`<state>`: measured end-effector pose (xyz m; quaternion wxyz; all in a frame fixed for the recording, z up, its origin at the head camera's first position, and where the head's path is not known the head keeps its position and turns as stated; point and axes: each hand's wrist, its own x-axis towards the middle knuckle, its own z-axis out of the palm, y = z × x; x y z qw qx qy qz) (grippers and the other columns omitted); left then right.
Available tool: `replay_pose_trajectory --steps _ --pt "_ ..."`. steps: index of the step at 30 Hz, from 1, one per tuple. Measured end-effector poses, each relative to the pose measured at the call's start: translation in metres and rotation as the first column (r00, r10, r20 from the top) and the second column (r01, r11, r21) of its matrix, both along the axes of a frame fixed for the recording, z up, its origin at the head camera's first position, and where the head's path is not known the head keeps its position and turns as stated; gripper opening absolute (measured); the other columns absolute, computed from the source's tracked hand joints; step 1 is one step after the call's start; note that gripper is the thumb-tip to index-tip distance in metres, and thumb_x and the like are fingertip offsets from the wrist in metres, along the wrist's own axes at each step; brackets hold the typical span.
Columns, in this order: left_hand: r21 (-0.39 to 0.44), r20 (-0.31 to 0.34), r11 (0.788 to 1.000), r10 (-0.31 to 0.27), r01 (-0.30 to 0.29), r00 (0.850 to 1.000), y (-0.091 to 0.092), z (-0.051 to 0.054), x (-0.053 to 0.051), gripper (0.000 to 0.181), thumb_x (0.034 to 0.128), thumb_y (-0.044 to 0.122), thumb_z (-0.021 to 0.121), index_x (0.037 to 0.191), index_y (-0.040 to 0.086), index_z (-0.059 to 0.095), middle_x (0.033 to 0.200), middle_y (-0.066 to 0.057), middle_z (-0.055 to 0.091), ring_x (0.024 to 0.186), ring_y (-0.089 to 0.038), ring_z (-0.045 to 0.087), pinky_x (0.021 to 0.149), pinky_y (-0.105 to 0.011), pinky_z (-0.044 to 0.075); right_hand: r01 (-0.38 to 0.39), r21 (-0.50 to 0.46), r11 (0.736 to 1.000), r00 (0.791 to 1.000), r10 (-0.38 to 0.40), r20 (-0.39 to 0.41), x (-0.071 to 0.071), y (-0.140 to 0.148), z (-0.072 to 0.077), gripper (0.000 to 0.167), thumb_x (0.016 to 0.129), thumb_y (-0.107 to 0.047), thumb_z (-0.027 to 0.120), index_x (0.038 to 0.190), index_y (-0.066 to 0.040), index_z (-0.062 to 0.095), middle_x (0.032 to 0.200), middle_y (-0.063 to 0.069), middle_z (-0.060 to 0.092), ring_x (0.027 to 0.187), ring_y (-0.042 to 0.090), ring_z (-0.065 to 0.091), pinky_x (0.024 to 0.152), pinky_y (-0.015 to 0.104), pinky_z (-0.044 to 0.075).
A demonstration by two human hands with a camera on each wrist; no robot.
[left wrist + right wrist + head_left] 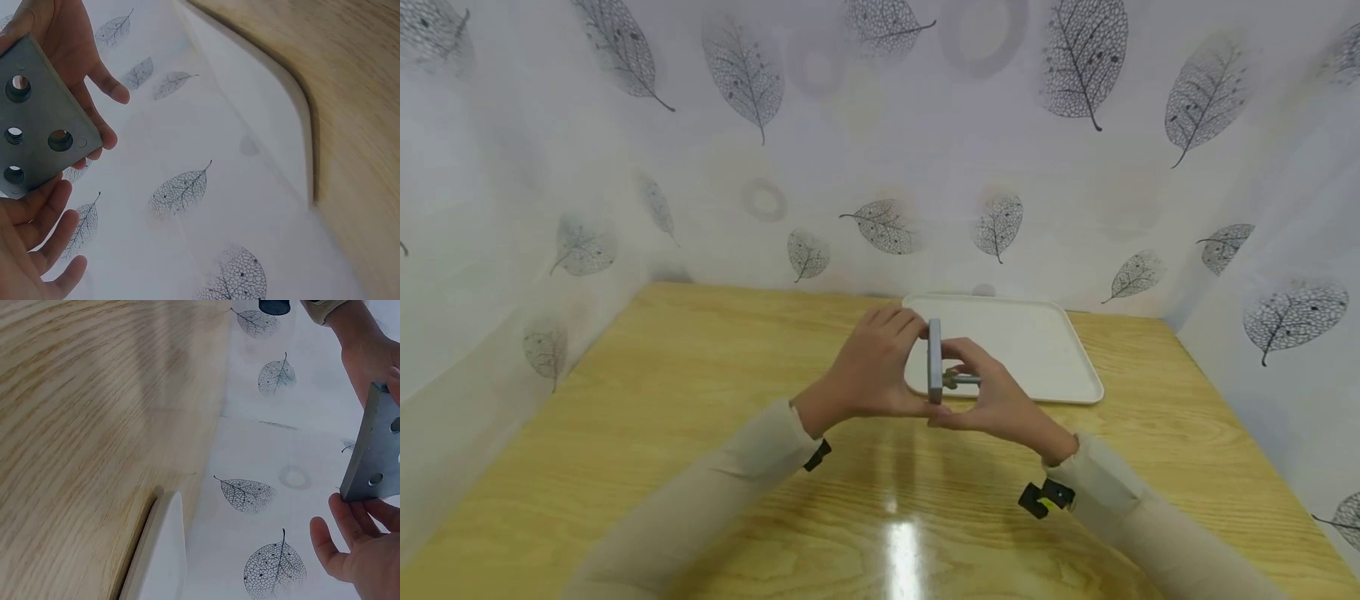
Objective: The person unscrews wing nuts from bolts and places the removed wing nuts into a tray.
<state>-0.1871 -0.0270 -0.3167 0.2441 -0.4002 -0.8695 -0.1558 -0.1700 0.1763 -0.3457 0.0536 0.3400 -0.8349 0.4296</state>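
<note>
A thick grey metal plate point(935, 361) is held upright, nearly edge-on to the head view. My left hand point(880, 362) grips it, fingers at its upper edge and thumb at the lower corner. Opposite, my right hand point(1000, 398) holds the plate too, fingers and thumb meeting its edges. A short metal rod point(967, 380) lies between the plate and the right palm; whether it enters a hole cannot be told. In the left wrist view the plate point(47, 112) shows several round holes, the right hand point(59, 47) above and the left hand point(28, 250) below.
A white tray point(1052, 358) lies at the back of the wood-grain table point(737, 358), behind and right of the hands. Leaf-patterned white sheeting point(880, 158) stands behind the table and along both sides. Both wrists carry a black camera mount point(1041, 498).
</note>
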Motion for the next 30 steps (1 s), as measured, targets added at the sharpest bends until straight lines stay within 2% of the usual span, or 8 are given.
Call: replay_pose_trajectory --steps 8,11,17,20,23,28,30 --pt "0.018 0.012 1.0 0.019 -0.019 1.0 -0.003 -0.001 0.0 0.082 0.0527 0.075 0.071 0.104 0.013 0.058 0.099 0.002 0.059 0.1 -0.017 0.053 0.098 -0.037 0.04 -0.003 0.037 0.999 1.0 0.003 0.016 0.002 0.001 0.005 0.078 0.068 -0.016 0.084 0.135 -0.011 0.044 0.132 0.006 0.05 0.123 0.025 0.048 0.095 0.043 0.048" --pt "0.018 0.015 0.999 0.028 -0.028 0.999 -0.004 -0.002 0.0 0.082 0.0523 0.075 0.072 0.104 0.013 0.058 0.099 0.001 0.06 0.1 -0.017 0.054 0.097 -0.037 0.041 -0.003 0.043 0.999 0.999 0.005 -0.031 0.003 0.006 0.009 0.078 0.07 -0.013 0.083 0.136 -0.009 0.042 0.13 0.007 0.052 0.121 0.023 0.05 0.093 0.039 0.049" --pt "0.024 0.009 0.999 0.021 -0.021 1.0 -0.007 -0.004 -0.001 0.081 0.0537 0.075 0.071 0.103 0.011 0.058 0.099 -0.001 0.061 0.099 -0.018 0.054 0.095 -0.037 0.041 -0.028 -0.024 0.999 0.986 0.023 -0.165 0.005 0.013 0.016 0.073 0.068 0.002 0.08 0.132 0.0 0.045 0.122 0.014 0.056 0.115 0.015 0.053 0.093 0.028 0.049" --pt "0.024 0.008 1.0 0.017 -0.017 1.0 -0.009 -0.005 0.0 0.08 0.0539 0.074 0.071 0.102 0.011 0.058 0.097 -0.001 0.06 0.097 -0.018 0.053 0.095 -0.037 0.041 -0.04 -0.052 0.998 0.976 0.028 -0.214 0.008 0.013 0.017 0.061 0.069 0.004 0.078 0.124 -0.001 0.053 0.115 0.011 0.06 0.109 0.01 0.056 0.092 0.022 0.048" --pt "0.019 0.012 1.0 0.019 -0.019 1.0 -0.011 -0.006 0.001 0.08 0.0539 0.074 0.071 0.102 0.011 0.058 0.098 -0.001 0.06 0.097 -0.018 0.053 0.095 -0.038 0.041 -0.066 -0.08 0.995 0.969 0.044 -0.242 0.011 0.01 0.017 0.049 0.071 0.005 0.077 0.116 -0.003 0.059 0.107 0.009 0.063 0.101 0.01 0.06 0.089 0.021 0.049" --pt "0.021 0.022 1.0 0.018 -0.019 1.0 -0.014 -0.006 0.002 0.08 0.054 0.073 0.072 0.102 0.01 0.057 0.098 -0.002 0.059 0.098 -0.019 0.053 0.095 -0.039 0.042 -0.093 -0.086 0.992 0.954 0.064 -0.292 0.013 0.003 0.017 0.04 0.072 0.002 0.077 0.109 -0.005 0.063 0.1 0.008 0.066 0.094 0.011 0.063 0.085 0.022 0.051" --pt "0.021 0.021 1.0 0.014 -0.015 1.0 -0.014 -0.007 0.002 0.08 0.0541 0.073 0.072 0.101 0.01 0.057 0.098 -0.001 0.059 0.097 -0.019 0.053 0.094 -0.039 0.042 -0.113 -0.086 0.99 0.942 0.08 -0.326 0.013 0.001 0.017 0.037 0.073 0.002 0.076 0.107 -0.004 0.064 0.098 0.008 0.066 0.092 0.011 0.063 0.083 0.023 0.051"
